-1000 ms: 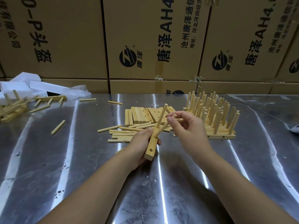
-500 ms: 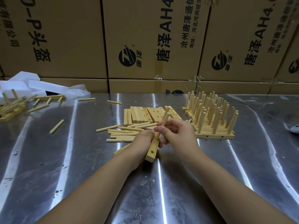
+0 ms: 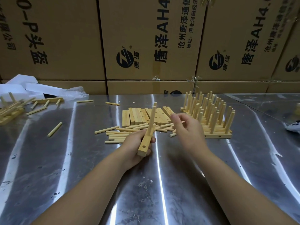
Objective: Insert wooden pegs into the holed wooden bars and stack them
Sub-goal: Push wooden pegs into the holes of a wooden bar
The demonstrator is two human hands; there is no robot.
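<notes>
The holed bar [image 3: 142,151] is being held just above the table, in front of the person and slightly left of centre, with its near end tilting toward the camera. The left hand [image 3: 135,148] is wrapping its fingers and thumb around the bar's middle. At least 1 upright peg [image 3: 151,120] is standing in it, with what looks like a 2nd tip behind, and 1 hole at the near end is showing empty.

The right hand [image 3: 189,133] is hovering just beside the bar, apart from it, with its fingers loosely curled. I cannot tell whether it is holding a peg.

My judgement is that the empty hole is the job in hand. The bar wants gripping firmly, and the next peg should go in square to the hole and be pressed down to the same height as its neighbour, since a leaning peg would spoil the stacking.

The loose pegs [image 3: 116,135] are lying just beyond the left hand, with the spare bars [image 3: 142,116] lined up behind them. The finished stack [image 3: 211,117] is sitting to the right, bristling with pegs.

All of this is resting on a shiny metal table [image 3: 81,159], which is throwing back long streaks of light. A stray peg [image 3: 54,129] is lying to the left, with more pegged pieces [image 3: 9,111] and white foam blocks [image 3: 21,85] at the far-left edge. Printed cardboard boxes [image 3: 146,38] are filling the wall behind.
</notes>
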